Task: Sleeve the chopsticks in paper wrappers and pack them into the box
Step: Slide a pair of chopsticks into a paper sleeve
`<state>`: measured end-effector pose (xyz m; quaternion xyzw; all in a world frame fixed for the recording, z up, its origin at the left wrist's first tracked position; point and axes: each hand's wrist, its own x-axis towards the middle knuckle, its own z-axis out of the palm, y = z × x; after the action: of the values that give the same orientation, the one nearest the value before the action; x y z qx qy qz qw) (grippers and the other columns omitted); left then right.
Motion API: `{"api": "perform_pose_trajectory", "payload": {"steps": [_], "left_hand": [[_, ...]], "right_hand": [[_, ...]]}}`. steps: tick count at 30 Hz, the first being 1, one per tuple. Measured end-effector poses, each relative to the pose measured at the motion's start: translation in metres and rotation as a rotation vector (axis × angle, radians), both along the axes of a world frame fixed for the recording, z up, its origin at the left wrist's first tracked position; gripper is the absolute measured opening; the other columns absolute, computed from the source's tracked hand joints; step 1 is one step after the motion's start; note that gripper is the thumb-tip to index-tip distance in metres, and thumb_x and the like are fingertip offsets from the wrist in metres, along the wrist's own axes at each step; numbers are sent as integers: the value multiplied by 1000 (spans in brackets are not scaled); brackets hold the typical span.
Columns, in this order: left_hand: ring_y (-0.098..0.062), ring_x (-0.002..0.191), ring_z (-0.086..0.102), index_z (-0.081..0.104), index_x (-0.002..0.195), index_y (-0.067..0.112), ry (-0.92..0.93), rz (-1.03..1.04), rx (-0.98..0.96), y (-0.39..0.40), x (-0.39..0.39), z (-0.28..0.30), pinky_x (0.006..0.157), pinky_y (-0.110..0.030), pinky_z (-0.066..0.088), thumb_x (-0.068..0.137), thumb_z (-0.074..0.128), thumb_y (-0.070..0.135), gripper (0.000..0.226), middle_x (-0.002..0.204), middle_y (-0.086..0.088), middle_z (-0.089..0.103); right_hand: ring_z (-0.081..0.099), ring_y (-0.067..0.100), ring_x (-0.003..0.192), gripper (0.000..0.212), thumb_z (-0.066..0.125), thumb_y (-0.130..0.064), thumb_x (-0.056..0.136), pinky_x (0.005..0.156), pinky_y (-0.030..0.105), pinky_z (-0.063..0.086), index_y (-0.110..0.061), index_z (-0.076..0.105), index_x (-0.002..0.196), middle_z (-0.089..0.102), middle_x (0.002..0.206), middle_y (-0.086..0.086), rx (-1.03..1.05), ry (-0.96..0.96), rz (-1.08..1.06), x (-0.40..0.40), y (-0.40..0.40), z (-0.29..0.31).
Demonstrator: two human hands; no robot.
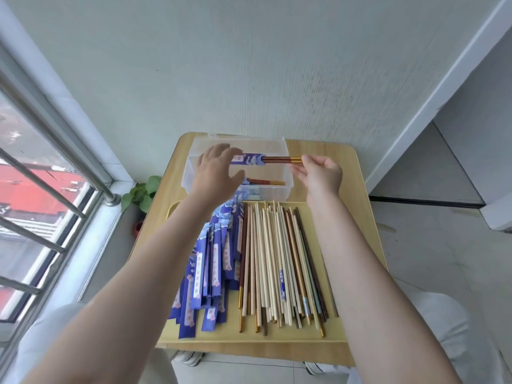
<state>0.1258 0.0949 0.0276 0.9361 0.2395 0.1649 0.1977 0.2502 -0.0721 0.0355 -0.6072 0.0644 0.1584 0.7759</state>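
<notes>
Blue-paper-sleeved brown chopstick pair (pixel 266 159) pinched by left hand (pixel 219 173) and right hand (pixel 321 173) over clear plastic box (pixel 288 176), frame centre. Risk: sleeve slipping off during lowering.

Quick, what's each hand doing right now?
Left hand: holds the wrapper end of the sleeved pair.
Right hand: pinches the chopsticks at their gold tips.

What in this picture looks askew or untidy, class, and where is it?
The loose chopsticks on the tray lie unevenly, with ends staggered and several crossing. The blue wrappers beside them overlap in a fanned heap. Nothing looks spilled or broken. The sleeved pair held over the clear box sticks partly out of its wrapper.
</notes>
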Motion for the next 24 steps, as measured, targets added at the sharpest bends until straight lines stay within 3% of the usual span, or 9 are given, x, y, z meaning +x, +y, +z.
{"api": "perform_pose_trajectory", "payload": {"steps": [3, 7, 11, 14, 18, 20, 22, 24], "left_hand": [[-28, 142, 36, 50, 143, 12, 61, 126, -81, 8, -7, -28, 117, -41, 25, 98, 56, 23, 47, 150, -10, 46], [-27, 147, 30, 42, 149, 9, 124, 68, -89, 8, -18, -56, 123, -41, 17, 101, 54, 27, 53, 156, -12, 39], [-24, 153, 17, 36, 153, 14, 213, 29, 9, 8, -19, -66, 124, -40, 3, 104, 45, 38, 56, 162, -6, 31], [-23, 153, 16, 35, 154, 17, 242, 24, 54, 9, -19, -67, 124, -40, 1, 104, 43, 41, 56, 161, -3, 34], [-23, 153, 15, 34, 155, 16, 245, 12, 8, 8, -20, -62, 124, -40, 0, 104, 46, 39, 57, 162, -3, 32], [-26, 153, 17, 39, 152, 13, 152, 3, -60, 6, -25, -56, 125, -41, 4, 101, 53, 30, 55, 160, -7, 34], [-30, 146, 31, 50, 144, 10, 17, 42, -103, 0, -33, -50, 122, -44, 23, 97, 58, 22, 48, 152, -11, 44], [-29, 122, 52, 62, 127, 11, -64, 158, -148, -8, -44, -42, 98, -41, 46, 95, 58, 21, 34, 132, -9, 56]], "right_hand": [[75, 22, 68, 6, 61, 3, 96, 74, 33, 63, -2, 58, 95, 69, 92, 18, -78, -23, -2, 11, 18, -14], [75, 22, 69, 5, 62, 0, 96, 68, 28, 62, 0, 61, 100, 70, 93, 16, -226, -59, 105, 5, 43, -34], [72, 21, 72, 10, 63, -11, 96, 68, 31, 60, -7, 67, 87, 72, 90, 7, -754, -417, 188, 11, 50, -44], [64, 25, 81, 18, 61, -11, 97, 69, 32, 53, -1, 70, 84, 70, 89, 10, -1104, -658, 288, 16, 50, -43], [59, 30, 105, 16, 62, -11, 97, 88, 38, 55, -2, 74, 98, 66, 105, 13, -1333, -811, 415, 14, 52, -38], [55, 29, 107, 17, 58, -8, 98, 88, 37, 53, -2, 74, 100, 59, 112, 14, -1342, -847, 397, 11, 49, -32], [55, 26, 95, 21, 52, -6, 99, 74, 33, 50, -3, 72, 93, 55, 107, 11, -1279, -890, 319, 4, 42, -23], [55, 21, 81, 22, 50, -8, 99, 65, 28, 43, -6, 69, 87, 57, 99, 6, -1147, -894, 339, -14, 35, -15]]}}
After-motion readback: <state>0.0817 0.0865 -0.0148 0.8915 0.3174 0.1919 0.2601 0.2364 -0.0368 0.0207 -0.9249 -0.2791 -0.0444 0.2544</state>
